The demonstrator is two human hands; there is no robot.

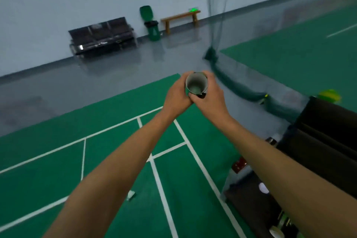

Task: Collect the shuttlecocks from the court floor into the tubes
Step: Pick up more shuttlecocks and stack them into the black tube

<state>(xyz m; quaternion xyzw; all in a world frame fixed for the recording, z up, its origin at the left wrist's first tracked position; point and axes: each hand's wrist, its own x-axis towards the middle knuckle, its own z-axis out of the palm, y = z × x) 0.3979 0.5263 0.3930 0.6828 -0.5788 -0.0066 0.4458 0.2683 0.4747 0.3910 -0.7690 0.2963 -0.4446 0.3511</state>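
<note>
Shuttlecock tube (196, 83) held out at arm's length, open mouth toward camera, long axis pointing away; seemingly empty inside, though dim. L hand (176, 95) & R hand (210, 96) both wrapped round it, thumbs meeting under the rim. Small white item, prob. a shuttlecock (131, 195), lying on court floor (38, 189) far below, beside L forearm; L hand likely nearer.

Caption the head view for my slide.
An open tube held in the left hand and right hand above the green court floor, where one shuttlecock lies.
</note>
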